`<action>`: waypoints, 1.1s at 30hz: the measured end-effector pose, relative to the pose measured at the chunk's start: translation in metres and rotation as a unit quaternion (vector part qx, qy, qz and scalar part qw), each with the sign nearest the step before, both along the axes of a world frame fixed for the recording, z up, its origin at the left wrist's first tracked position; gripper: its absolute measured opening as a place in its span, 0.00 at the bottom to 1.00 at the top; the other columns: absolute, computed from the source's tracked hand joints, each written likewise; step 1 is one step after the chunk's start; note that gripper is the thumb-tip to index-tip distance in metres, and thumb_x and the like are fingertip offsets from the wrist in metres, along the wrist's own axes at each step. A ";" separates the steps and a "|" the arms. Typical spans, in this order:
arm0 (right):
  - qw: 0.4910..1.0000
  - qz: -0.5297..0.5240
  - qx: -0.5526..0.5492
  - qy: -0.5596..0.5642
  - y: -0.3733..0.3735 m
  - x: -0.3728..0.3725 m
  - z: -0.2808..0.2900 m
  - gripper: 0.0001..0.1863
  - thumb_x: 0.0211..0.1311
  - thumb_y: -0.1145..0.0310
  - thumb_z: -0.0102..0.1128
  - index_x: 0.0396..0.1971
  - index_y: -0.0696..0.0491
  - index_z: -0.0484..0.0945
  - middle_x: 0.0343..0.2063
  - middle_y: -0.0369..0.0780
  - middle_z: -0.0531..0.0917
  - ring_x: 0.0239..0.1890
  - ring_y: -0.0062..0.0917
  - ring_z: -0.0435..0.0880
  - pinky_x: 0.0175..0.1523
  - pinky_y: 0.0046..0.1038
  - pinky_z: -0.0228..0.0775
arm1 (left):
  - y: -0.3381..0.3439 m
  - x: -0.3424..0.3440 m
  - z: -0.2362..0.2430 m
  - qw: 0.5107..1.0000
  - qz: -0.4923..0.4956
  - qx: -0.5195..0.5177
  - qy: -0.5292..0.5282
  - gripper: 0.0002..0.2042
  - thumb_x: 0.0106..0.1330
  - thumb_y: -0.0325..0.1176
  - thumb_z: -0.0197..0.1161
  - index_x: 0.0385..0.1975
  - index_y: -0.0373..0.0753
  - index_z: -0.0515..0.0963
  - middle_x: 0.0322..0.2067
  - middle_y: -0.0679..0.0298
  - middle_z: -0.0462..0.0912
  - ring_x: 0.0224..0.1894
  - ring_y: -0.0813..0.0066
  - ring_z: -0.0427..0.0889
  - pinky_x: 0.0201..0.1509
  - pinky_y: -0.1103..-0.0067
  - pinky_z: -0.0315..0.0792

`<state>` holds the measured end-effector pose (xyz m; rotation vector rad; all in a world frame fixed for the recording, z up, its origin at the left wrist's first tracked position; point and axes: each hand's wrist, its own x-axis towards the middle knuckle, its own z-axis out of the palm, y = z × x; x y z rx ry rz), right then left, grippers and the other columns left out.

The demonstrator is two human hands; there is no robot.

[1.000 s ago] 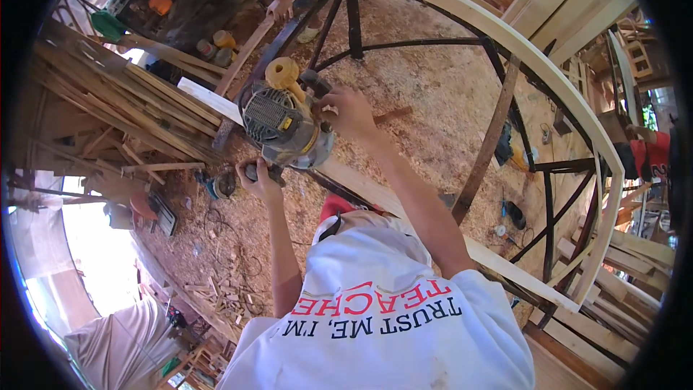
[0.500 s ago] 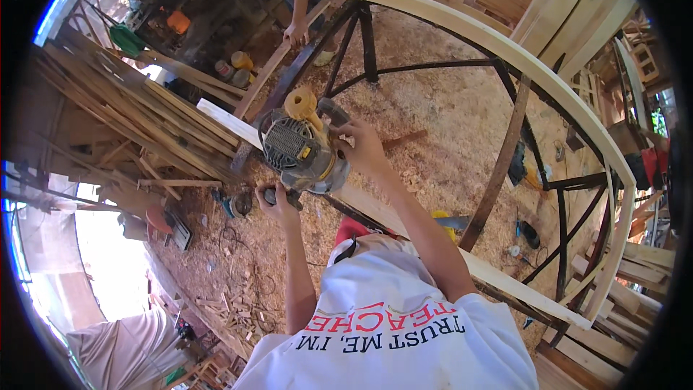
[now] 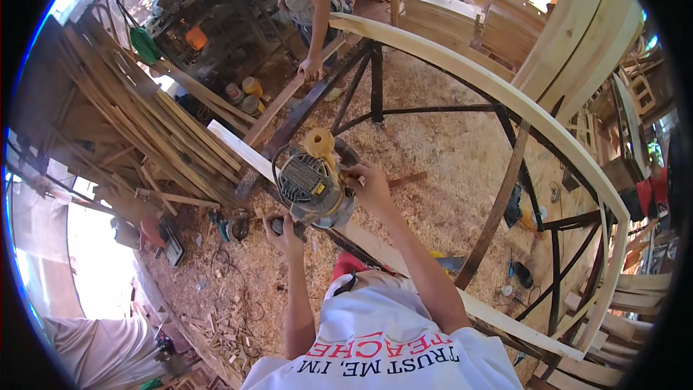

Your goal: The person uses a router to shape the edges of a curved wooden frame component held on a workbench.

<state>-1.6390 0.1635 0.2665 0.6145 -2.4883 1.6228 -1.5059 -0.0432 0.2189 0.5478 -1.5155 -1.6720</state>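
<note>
In front of me, a yellow and grey wood router stands on a long pale board. My left hand is closed around the dark knob on its near left side. On the far right side, my right hand grips the other handle, fingers partly hidden behind it. The router's base hides the board beneath it. The board runs from upper left to lower right, forming one side of a frame with a curved wooden rail on dark legs.
Beyond the router, another person's hand rests on a wooden strip. Long strips are stacked at left. Wood shavings cover the floor, with cables and an orange-handled tool among scraps. A dark crossbar spans the frame. Planks rise at upper right.
The whole scene sits lower and slightly right in the picture, showing more of the other person. Both my hands keep hold of the router, which has hardly moved along the board.
</note>
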 end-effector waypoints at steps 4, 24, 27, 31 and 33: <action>0.998 -0.053 -0.038 0.018 -0.016 0.011 -0.011 0.18 0.54 0.76 0.68 0.47 0.52 0.82 0.34 0.44 0.80 0.39 0.41 0.82 0.45 0.40 0.73 | -0.002 0.002 0.000 0.999 0.012 -0.034 -0.032 0.09 0.66 0.30 0.64 0.37 0.36 0.70 0.28 0.67 0.70 0.29 0.79 0.70 0.36 0.78 0.67; 0.996 0.017 -0.074 -0.047 0.000 0.001 -0.002 0.16 0.53 0.71 0.70 0.43 0.56 0.83 0.32 0.45 0.82 0.38 0.39 0.83 0.44 0.37 0.75 | 0.004 -0.001 0.011 1.000 0.004 0.005 0.001 0.08 0.65 0.27 0.62 0.37 0.37 0.69 0.29 0.67 0.70 0.32 0.76 0.69 0.38 0.76 0.66; 0.995 0.070 -0.051 -0.048 0.009 -0.008 0.004 0.17 0.51 0.70 0.71 0.43 0.54 0.84 0.34 0.45 0.83 0.40 0.38 0.84 0.45 0.37 0.75 | 0.006 0.001 0.009 1.000 -0.004 -0.020 -0.010 0.09 0.65 0.28 0.63 0.36 0.37 0.68 0.30 0.66 0.69 0.32 0.75 0.67 0.38 0.76 0.65; 0.999 0.036 -0.028 -0.015 0.005 -0.001 0.003 0.15 0.51 0.69 0.71 0.41 0.53 0.85 0.36 0.45 0.83 0.43 0.39 0.83 0.46 0.38 0.75 | 0.006 0.000 0.010 1.000 -0.001 -0.021 -0.016 0.09 0.65 0.29 0.63 0.36 0.37 0.69 0.30 0.66 0.69 0.31 0.75 0.67 0.38 0.76 0.65; 0.999 -0.033 0.020 -0.021 -0.001 0.008 0.001 0.14 0.52 0.69 0.70 0.40 0.54 0.84 0.37 0.45 0.82 0.43 0.41 0.83 0.46 0.40 0.75 | 0.008 0.000 0.011 0.999 -0.002 -0.029 -0.015 0.09 0.65 0.29 0.63 0.36 0.37 0.69 0.30 0.66 0.69 0.31 0.75 0.67 0.38 0.76 0.65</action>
